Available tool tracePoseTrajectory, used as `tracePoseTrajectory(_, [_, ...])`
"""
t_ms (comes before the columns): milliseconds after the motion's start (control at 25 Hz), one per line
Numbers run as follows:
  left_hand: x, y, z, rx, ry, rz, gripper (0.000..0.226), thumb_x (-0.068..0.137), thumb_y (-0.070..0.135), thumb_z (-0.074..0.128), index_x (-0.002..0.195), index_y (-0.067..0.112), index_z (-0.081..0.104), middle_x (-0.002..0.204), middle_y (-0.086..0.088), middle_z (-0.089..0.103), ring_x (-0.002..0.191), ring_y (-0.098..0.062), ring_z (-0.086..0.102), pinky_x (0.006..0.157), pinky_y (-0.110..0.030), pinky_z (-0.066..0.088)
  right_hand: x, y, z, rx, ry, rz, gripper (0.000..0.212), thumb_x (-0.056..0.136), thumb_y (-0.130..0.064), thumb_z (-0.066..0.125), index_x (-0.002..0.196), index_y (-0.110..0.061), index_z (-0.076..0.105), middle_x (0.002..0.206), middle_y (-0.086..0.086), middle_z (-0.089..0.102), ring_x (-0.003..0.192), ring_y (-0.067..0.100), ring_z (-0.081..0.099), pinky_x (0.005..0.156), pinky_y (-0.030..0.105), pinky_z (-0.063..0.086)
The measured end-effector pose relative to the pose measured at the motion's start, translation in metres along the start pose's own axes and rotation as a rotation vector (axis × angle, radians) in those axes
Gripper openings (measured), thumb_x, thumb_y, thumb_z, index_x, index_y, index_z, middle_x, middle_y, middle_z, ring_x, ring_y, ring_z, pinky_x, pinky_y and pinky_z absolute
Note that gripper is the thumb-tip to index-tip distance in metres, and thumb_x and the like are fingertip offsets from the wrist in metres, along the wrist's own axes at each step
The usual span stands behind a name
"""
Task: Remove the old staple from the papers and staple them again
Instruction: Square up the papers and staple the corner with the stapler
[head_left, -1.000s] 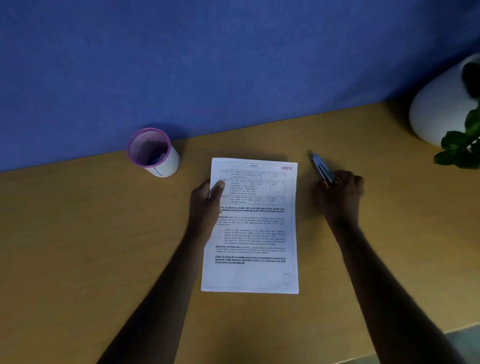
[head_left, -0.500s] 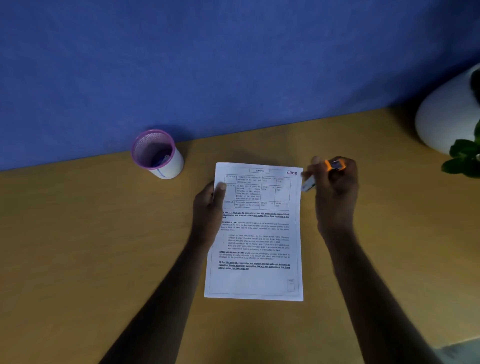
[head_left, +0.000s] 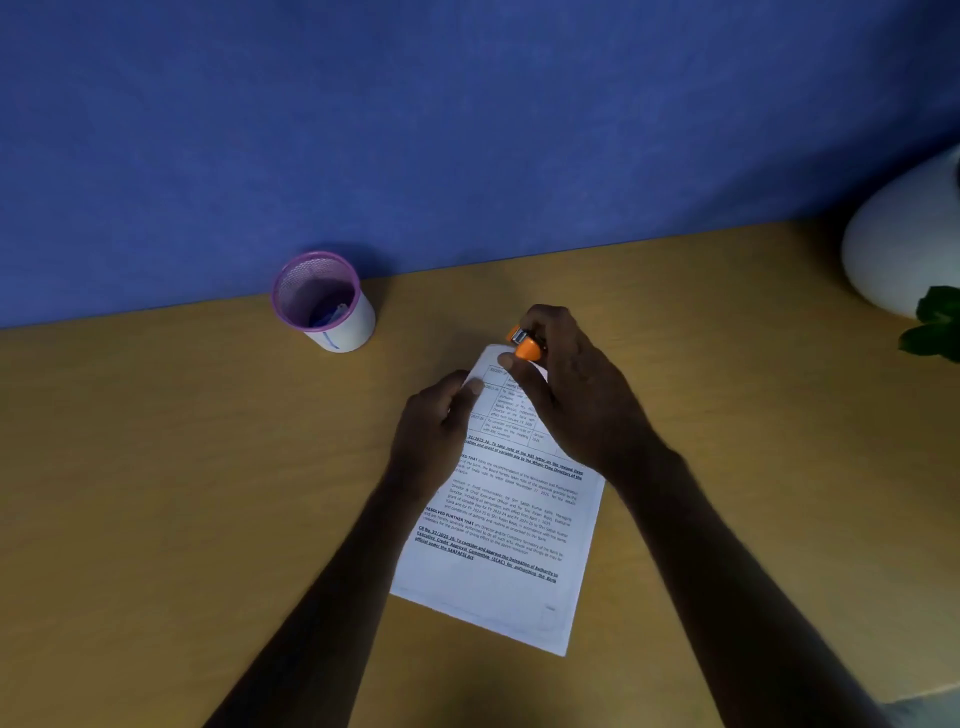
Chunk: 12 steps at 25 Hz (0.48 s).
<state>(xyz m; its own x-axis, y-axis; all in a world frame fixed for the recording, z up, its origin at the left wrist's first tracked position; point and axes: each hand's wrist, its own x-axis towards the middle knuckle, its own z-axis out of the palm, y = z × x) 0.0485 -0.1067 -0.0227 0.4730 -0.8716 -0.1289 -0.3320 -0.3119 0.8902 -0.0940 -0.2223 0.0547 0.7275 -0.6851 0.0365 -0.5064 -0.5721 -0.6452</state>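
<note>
Orange stapler (head_left: 527, 347) in right-hand grip (head_left: 571, 384)

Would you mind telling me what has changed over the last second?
The right hand lifted the orange stapler from the desk beside the papers and carried it left to their top left corner. The papers turned clockwise. The left hand still holds their left edge; the mesh cup stayed put.
</note>
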Motion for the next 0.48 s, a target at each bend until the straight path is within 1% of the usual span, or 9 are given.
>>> tracePoseTrajectory(80, [-0.0005,0.0010,-0.0014,0.061,0.018,0.027,0.027,0.105,0.045,0.044,0.097,0.032,0.065,0.065,0.017,0.066,0.063,-0.002,0.066,0.051,-0.012,0.041,0.0035,0.0000,-0.0024,-0.016,-0.011,-0.023,0.044,0.102,-0.050,0.052,0.125,-0.012,0.053,0.109,0.002,0.059,0.089,0.014,0.061,0.075,0.031,0.051])
tracePoseTrajectory(120, [-0.0006,0.0014,-0.0016,0.085,0.029,0.034,0.029,0.106,0.043,0.044,0.102,0.026,0.068,0.066,0.017,0.064,0.063,-0.004,0.066,0.051,-0.012,0.040,0.0049,0.0000,-0.0037,-0.016,-0.021,-0.023,0.046,0.101,-0.051,0.053,0.125,-0.012,0.053,0.111,0.003,0.060,0.091,0.015,0.061,0.077,0.031,0.052])
tracePoseTrajectory(200, [-0.0005,0.0015,-0.0013,0.103,0.030,0.031,0.034,0.106,0.041,0.045,0.108,0.019,0.070,0.071,0.013,0.065,0.060,-0.008,0.066,0.052,-0.019,0.042,0.0075,0.0014,-0.0055,-0.027,-0.039,-0.017,0.050,0.099,-0.054,0.052,0.126,-0.011,0.053,0.111,0.004,0.061,0.090,0.015,0.060,0.075,0.030,0.050])
tracePoseTrajectory(240, [-0.0005,0.0024,-0.0011,0.101,0.025,0.027,0.036,0.106,0.042,0.044,0.110,0.017,0.071,0.073,0.012,0.066,0.060,-0.009,0.066,0.051,-0.024,0.044,0.0088,0.0022,-0.0062,-0.039,-0.046,-0.019,0.052,0.099,-0.055,0.051,0.126,-0.010,0.054,0.111,0.005,0.061,0.088,0.015,0.060,0.074,0.031,0.050])
tracePoseTrajectory(320, [-0.0008,0.0043,-0.0014,0.088,0.012,0.017,0.041,0.104,0.045,0.042,0.111,0.016,0.070,0.075,0.010,0.067,0.061,-0.012,0.068,0.052,-0.031,0.048,0.0097,0.0028,-0.0066,-0.057,-0.057,-0.027,0.058,0.098,-0.058,0.046,0.128,-0.008,0.054,0.113,0.008,0.062,0.088,0.017,0.061,0.076,0.036,0.054])
tracePoseTrajectory(400, [-0.0009,0.0054,-0.0016,0.082,0.007,0.009,0.041,0.104,0.045,0.042,0.111,0.016,0.070,0.076,0.008,0.069,0.061,-0.012,0.068,0.052,-0.036,0.052,0.0096,0.0032,-0.0074,-0.059,-0.064,-0.033,0.064,0.098,-0.060,0.043,0.131,-0.007,0.055,0.116,0.010,0.064,0.094,0.021,0.064,0.082,0.041,0.056])
tracePoseTrajectory(480, [-0.0007,0.0049,-0.0021,0.088,0.018,0.013,0.041,0.105,0.044,0.042,0.111,0.016,0.071,0.078,0.005,0.072,0.063,-0.013,0.069,0.054,-0.039,0.052,0.0097,0.0058,-0.0082,-0.092,-0.070,-0.028,0.063,0.098,-0.060,0.045,0.134,-0.008,0.054,0.123,0.009,0.065,0.104,0.023,0.063,0.090,0.044,0.053])
